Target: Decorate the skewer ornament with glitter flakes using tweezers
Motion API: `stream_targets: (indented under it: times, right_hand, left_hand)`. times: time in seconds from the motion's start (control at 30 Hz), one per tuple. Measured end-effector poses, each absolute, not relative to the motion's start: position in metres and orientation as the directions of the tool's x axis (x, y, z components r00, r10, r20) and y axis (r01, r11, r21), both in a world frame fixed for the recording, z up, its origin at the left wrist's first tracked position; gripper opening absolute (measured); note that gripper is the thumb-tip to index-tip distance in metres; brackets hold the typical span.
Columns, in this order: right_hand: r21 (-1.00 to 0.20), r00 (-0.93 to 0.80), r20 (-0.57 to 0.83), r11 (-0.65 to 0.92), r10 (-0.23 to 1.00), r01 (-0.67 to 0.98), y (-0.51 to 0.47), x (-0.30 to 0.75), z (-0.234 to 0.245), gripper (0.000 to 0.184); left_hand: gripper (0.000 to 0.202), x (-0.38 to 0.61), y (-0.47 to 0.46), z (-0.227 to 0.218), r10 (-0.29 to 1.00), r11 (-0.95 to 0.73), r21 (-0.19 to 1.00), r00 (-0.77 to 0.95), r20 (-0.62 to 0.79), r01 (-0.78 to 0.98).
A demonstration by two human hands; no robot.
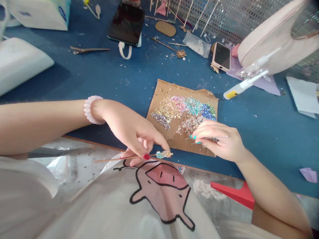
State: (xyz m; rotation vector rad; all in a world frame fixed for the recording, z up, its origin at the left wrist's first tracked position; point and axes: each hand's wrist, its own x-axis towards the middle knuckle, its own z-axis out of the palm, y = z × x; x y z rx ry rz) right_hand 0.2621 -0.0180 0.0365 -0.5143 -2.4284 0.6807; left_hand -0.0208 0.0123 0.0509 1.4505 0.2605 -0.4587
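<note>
My left hand (pixel 134 131) pinches a thin wooden stick (pixel 112 159) near the table's front edge; a small glittery piece (pixel 163 154) sits at the stick's right tip. My right hand (pixel 219 139) is closed on a slim metal tool (pixel 214 137), probably tweezers, whose point reaches left over a piece of brown cardboard (pixel 171 88). On the cardboard lie heaps of sequins (pixel 184 111) in purple, gold, pink, green and blue. A white bead bracelet (pixel 90 109) circles my left wrist.
On the blue table lie a white glue bottle (pixel 243 86), two phones (pixel 126 24) (pixel 221 56), a pale pink bag (pixel 274 39), a tissue box (pixel 42 13), a white case (pixel 20 61), loose sticks, paper scraps (pixel 302 96) and a metal mesh rack (pixel 224 16) at the back.
</note>
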Motion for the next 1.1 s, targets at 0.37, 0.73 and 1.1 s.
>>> stream_targets:
  times: [0.37, 0.73, 1.1]
  right_hand:
    - [-0.601, -0.746, 0.425, 0.776, 0.512, 0.191, -0.02, 0.26, 0.039, 0.009]
    - [-0.657, -0.651, 0.545, 0.751, 0.529, 0.06, -0.039, 0.243, 0.041, 0.008]
    - [-0.667, -0.645, 0.53, 0.74, 0.551, 0.084, -0.044, 0.235, 0.034, 0.011]
  left_hand:
    - [0.063, -0.019, 0.009, 0.052, -0.088, 0.075, 0.885, 0.887, -0.454, 0.46]
    - [0.053, -0.017, 0.007, 0.058, -0.102, 0.086, 0.817, 0.821, -0.562, 0.57]
    - [0.043, -0.018, 0.008, 0.055, -0.104, 0.014, 0.839, 0.835, -0.541, 0.545]
